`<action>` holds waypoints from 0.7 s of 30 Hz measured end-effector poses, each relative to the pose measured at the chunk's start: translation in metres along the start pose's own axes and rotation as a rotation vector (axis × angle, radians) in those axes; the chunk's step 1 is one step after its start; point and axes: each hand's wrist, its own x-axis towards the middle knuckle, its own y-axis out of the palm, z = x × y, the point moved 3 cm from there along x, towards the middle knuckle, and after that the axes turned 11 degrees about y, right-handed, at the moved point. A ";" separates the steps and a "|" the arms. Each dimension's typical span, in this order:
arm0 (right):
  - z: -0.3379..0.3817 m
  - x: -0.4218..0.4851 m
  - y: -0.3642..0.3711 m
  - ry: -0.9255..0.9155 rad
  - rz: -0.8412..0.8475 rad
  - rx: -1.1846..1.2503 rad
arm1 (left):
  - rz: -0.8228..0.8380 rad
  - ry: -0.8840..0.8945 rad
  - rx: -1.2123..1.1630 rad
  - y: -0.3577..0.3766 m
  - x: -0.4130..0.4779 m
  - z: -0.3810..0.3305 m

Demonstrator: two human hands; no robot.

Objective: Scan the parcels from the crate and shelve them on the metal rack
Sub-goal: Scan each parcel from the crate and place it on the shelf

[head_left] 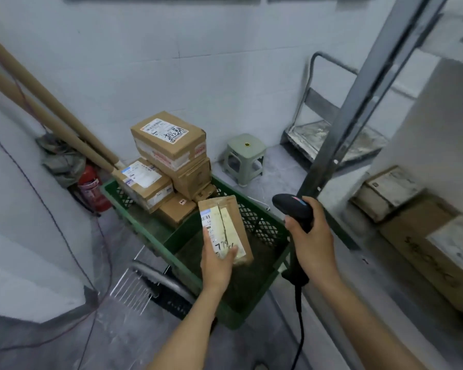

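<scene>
**Parcel in my left hand, scanner in my right, over the crate**

My left hand (215, 263) holds a small brown parcel (231, 222) from underneath. The fingers are curled up round its near end, and the thumb lies along the left edge of its white shipping label. The label faces up, with a barcode at the far end and handwritten digits close to my fingers. My right hand (309, 241) is clamped round the grip of a black handheld barcode scanner (292, 208). The scanner's head sits just right of the parcel's far end, apart from it. Its black cable (300, 329) hangs down past my wrist.

I hold the parcel above the near, open part of a green lattice crate (169, 249) on the floor. The far left end of the crate is stacked with cardboard boxes (169, 140), most of them labelled.

Left of the crate stand a red fire extinguisher (92, 192) and long cardboard tubes (51, 113) that lean against the wall. Beyond the crate is a pale green plastic stool (245, 156). On the right, a metal rack upright (358, 102) slants up. Behind it is a platform trolley (332, 134), and more boxes (439, 252) lie low on the right.
</scene>
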 end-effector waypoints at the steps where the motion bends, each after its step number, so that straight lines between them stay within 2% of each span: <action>1: 0.005 -0.009 -0.007 -0.002 -0.033 0.005 | 0.031 0.020 0.008 -0.001 -0.005 -0.004; 10: 0.040 -0.093 -0.079 -0.054 -0.255 0.036 | 0.257 0.169 0.045 0.000 -0.068 -0.047; 21: 0.031 -0.195 -0.173 -0.088 -0.408 0.063 | 0.345 0.258 0.094 0.026 -0.171 -0.086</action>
